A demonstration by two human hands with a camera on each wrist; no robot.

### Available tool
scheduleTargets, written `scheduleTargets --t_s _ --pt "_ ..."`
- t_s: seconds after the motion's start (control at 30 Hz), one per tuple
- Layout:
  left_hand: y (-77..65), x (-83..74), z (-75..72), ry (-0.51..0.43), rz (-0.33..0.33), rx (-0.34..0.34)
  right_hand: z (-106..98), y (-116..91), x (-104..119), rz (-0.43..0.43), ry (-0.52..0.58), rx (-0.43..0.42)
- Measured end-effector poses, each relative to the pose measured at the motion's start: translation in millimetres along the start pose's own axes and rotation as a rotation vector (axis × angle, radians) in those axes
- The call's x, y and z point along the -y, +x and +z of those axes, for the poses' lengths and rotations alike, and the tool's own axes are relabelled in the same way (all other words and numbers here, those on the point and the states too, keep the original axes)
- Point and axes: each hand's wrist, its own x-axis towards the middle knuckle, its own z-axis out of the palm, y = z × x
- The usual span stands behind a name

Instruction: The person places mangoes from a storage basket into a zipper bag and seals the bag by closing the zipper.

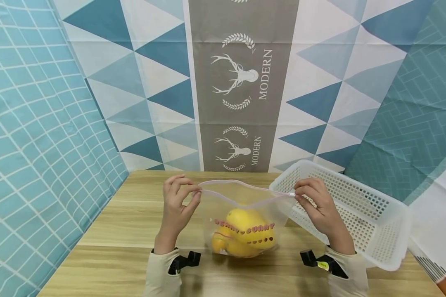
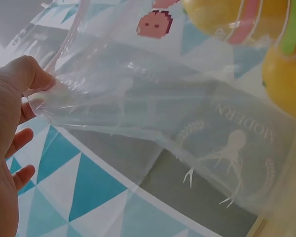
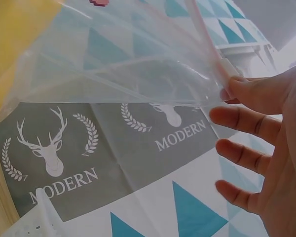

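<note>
A clear zip bag (image 1: 214,208) with pink lettering stands on the wooden table, several yellow and orange fruits (image 1: 247,216) low inside it. Its mouth gapes between two pale pink zip edges. My left hand (image 1: 178,206) pinches the left top corner between thumb and index finger; the other fingers stay off the bag in the left wrist view. At the right top corner, beside a small white slider (image 1: 291,194), my right hand (image 1: 319,206) pinches the zip edge. Its remaining fingers are spread apart from the film in the right wrist view.
A white perforated plastic basket (image 1: 392,235) sits right of the bag, partly behind my right hand and forearm. Patterned cloth (image 1: 241,82) covers the back wall, and blue checked cloth (image 1: 33,136) hangs on the left. Wooden tabletop (image 1: 122,222) extends left of the bag.
</note>
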Motion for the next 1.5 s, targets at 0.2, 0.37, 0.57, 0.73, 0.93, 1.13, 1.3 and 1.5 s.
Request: scheduleTargets --t_s 0.2,0.37,0.57,0.73,0.93,1.13,1.3,1.5 --pt "-1.2 5.4 -1.5 -0.005 -0.003 0.009 2 0 -3 -0.034 -0.07 -0.061" --pt "-2.9 7.2 -1.1 -0.001 -0.018 0.016 5 -1 -4 -0.034 -0.142 -0.101" --pt "-7.2 9.8 0.5 -0.003 -0.037 0.022 8 -4 -7 -0.048 -0.225 -0.136" --pt "-13.8 13.9 4.0 -0.019 -0.065 0.026 11 -8 -10 -0.053 -0.304 -0.165" --pt "-20.7 20.2 8.6 -0.002 -0.083 0.028 16 -10 -13 -0.048 -0.388 -0.184" --pt "-24.5 26.0 13.0 0.059 -0.081 0.018 20 -11 -17 -0.054 -0.461 -0.188" --pt "-29.8 32.3 16.8 0.125 -0.065 0.029 24 -12 -23 -0.066 -0.482 -0.178" --pt "-35.1 35.3 17.8 0.17 -0.122 0.076 28 -15 -31 -0.061 -0.481 -0.173"
